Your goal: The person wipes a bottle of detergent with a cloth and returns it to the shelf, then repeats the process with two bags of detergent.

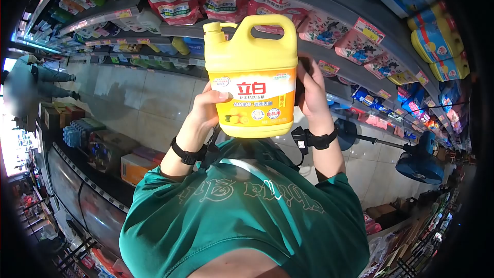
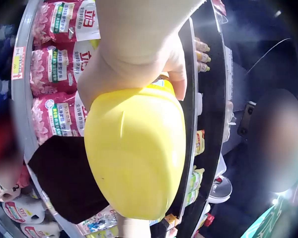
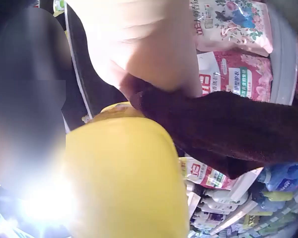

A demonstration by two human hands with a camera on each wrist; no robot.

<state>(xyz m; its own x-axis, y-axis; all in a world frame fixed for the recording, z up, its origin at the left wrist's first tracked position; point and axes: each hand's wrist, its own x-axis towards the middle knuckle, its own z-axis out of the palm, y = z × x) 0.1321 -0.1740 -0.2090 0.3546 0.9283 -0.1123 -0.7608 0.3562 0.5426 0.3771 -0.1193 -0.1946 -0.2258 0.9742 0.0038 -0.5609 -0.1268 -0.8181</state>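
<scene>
A yellow jug of dish soap (image 1: 251, 56) with an orange-and-white label stands upright in the air before the chest, label facing the wearer. My left hand (image 1: 206, 107) grips its lower left side, thumb over the label's edge. On the opposite side my right hand (image 1: 315, 92) holds a dark brown cloth (image 3: 228, 130) against the jug. The cloth hangs beyond that hand, and the jug hides part of the fingers. From below, the left wrist view takes in the jug's smooth yellow base (image 2: 134, 158).
Shelves in front carry pink detergent bags (image 1: 224, 6) and, at right, yellow-and-blue bottles (image 1: 437, 41). A blue standing fan (image 1: 419, 159) is at right on the tiled floor (image 1: 164, 90). Cardboard boxes (image 1: 136, 167) lie at left. Another person (image 1: 38, 77) is at far left.
</scene>
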